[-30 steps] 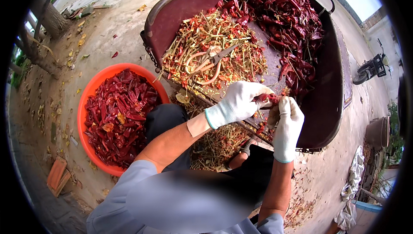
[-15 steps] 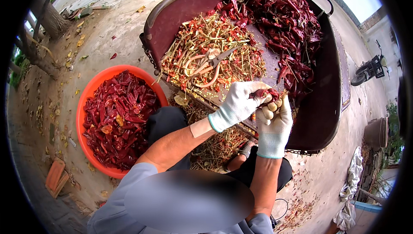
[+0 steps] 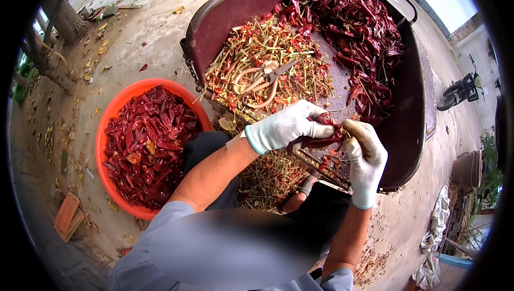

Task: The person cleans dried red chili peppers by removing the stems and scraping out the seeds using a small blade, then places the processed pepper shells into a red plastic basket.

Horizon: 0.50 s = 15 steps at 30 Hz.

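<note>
My left hand (image 3: 292, 125), in a white knit glove with a pale green cuff, is closed around dark red dried chili peppers (image 3: 321, 142) above the near edge of a maroon cart bed (image 3: 399, 154). My right hand (image 3: 368, 157), gloved the same way with soiled fingertips, pinches the chilies' stem end; the stem itself is hard to make out. Shears (image 3: 282, 70) with pinkish-orange handles lie on a heap of cut stems and chili bits (image 3: 251, 39) in the bed. Behind and to the right is a large pile of whole dried chilies (image 3: 364, 29).
An orange-red basin (image 3: 100, 152) full of dried chilies stands on the ground at my left. Stem litter (image 3: 273, 181) lies below the cart by my feet. Brick pieces (image 3: 68, 213) are at far left. A bucket (image 3: 467, 169) and a parked motorbike (image 3: 459, 92) stand at right.
My right hand has turned and moved right and down, its curled fingers now pinching at the chili ends. The left hand has shifted slightly left, and more of its chilies show.
</note>
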Available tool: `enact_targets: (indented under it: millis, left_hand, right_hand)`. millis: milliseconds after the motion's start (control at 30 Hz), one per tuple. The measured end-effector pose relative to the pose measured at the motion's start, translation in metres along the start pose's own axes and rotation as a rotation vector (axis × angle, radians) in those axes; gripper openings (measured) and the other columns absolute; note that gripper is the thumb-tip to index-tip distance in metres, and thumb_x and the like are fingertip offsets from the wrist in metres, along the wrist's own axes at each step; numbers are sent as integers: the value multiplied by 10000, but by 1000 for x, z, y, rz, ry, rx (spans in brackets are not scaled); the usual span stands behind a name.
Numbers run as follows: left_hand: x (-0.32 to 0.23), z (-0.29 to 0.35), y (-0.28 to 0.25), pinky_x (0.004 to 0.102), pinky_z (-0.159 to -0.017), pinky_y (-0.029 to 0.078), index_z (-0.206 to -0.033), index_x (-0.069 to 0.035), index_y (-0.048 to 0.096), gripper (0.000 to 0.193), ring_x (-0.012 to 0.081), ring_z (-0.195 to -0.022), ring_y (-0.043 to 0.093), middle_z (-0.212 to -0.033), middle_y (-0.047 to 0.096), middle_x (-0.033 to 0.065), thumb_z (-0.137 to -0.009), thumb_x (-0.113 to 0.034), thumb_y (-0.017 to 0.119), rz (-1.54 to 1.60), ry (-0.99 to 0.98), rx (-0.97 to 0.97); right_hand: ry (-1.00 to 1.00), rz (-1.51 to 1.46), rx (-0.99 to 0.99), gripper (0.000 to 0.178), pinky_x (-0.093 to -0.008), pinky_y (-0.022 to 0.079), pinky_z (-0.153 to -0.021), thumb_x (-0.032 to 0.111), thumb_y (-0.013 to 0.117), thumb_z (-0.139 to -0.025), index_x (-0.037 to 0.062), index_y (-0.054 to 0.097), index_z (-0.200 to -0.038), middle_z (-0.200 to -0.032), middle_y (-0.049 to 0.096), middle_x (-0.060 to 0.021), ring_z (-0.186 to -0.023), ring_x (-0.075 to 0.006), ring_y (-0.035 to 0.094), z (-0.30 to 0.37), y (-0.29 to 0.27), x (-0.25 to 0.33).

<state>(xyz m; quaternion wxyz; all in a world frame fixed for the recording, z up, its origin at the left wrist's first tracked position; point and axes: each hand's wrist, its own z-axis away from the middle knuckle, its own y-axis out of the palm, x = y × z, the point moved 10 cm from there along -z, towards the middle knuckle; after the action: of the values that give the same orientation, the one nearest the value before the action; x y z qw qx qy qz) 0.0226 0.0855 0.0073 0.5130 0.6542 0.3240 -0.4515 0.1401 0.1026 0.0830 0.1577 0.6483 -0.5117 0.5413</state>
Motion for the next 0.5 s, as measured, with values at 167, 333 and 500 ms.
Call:
enact_targets:
  millis: [167,333,500]
  left_hand:
    - [1,6,25,202,-491,384,-913,-26,666,307,37,-593,529,-718,630,-8,-903,-331,695,133,-82,157]
    - [2,3,26,230,-619,432,-927,-18,661,330,53,-703,541,-783,641,0,-921,-348,666,-11,-52,138]
    - [5,-3,22,284,-752,474,-1017,3,652,394,89,-833,570,-840,643,27,-913,-376,665,-73,6,125]
  right_hand:
    - [-127,235,137,489,-266,506,-691,351,770,-795,-13,676,-1108,-955,647,-122,-770,-180,638,4,2,29]
    - [-152,367,11,266,-275,514,-652,168,762,-807,5,707,-1011,-863,666,-109,-705,-193,643,9,-6,34]
    - [-161,486,-37,143,-272,461,-525,71,733,-806,43,714,-944,-769,653,-89,-583,-179,602,11,-8,41]
